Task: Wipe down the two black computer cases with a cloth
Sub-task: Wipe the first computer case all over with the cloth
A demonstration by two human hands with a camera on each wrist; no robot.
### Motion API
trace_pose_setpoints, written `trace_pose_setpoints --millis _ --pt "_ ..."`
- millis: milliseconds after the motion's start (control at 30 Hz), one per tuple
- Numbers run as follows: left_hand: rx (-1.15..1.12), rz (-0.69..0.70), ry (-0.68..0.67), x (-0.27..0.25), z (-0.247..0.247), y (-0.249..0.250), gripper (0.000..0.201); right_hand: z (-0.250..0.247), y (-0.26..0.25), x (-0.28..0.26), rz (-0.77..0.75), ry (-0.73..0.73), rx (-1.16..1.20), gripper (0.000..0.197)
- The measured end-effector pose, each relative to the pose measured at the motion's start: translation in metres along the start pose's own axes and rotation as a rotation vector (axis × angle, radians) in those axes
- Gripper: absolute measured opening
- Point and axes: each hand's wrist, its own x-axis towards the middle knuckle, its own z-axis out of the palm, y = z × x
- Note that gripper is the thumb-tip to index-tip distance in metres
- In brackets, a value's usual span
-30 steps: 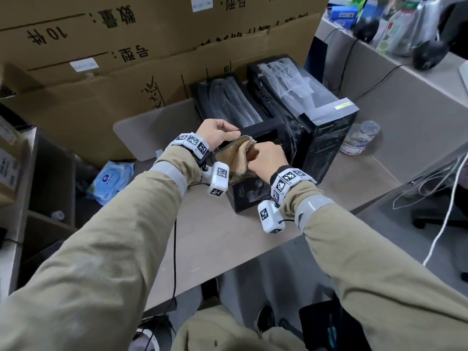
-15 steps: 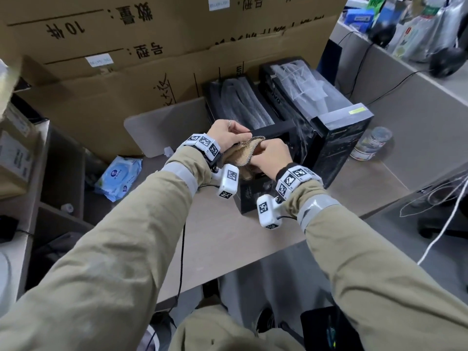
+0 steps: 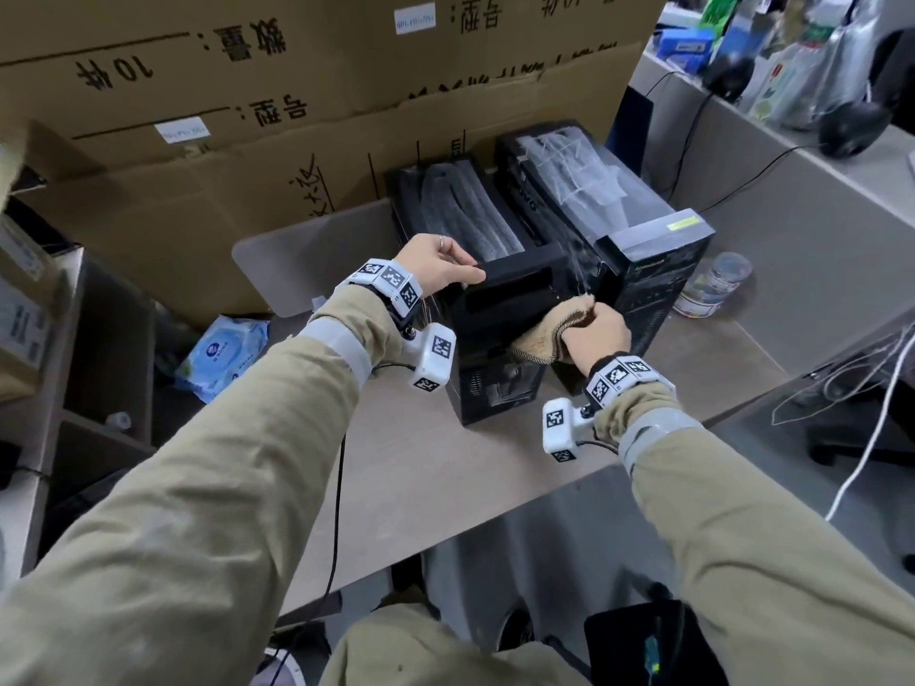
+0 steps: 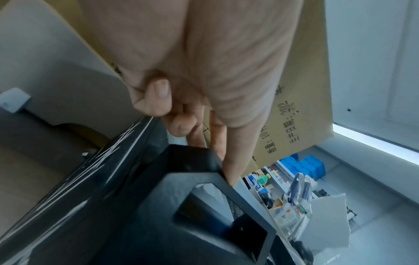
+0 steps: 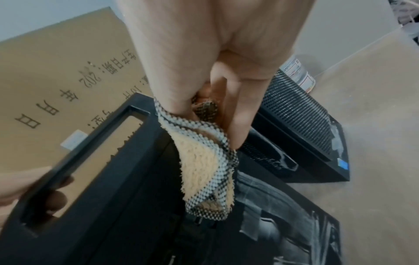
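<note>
- While my left hand curls over the top front corner of the nearer black case at frame centre, thumb and fingers gripping its handle edge, my right hand bunches the tan cloth in a closed grip.
- The cloth sits just left of my right knuckles, pressed on that case's right front edge.
- The second black case stands just right of it on the desk, touching or nearly so.

Cardboard boxes wall off the two cases; near desk lies open.
</note>
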Motion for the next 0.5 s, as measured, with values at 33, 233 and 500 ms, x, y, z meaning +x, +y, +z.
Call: trace_pose_setpoints --millis 33,233,500 --pt "0.029 0.000 -0.004 0.002 -0.001 0.003 0.027 0.001 -0.005 0.001 0.011 -0.005 0.017 0.023" --pt "0.044 0.089 -0.154 0.008 0.013 0.024 0.031 0.011 -0.011 -0.009 -0.025 -0.193 0.103 0.041" --pt "-0.133 0.041 -0.343 0.012 0.009 0.019 0.034 0.053 -0.022 -0.024 -0.105 -0.416 0.006 0.026"
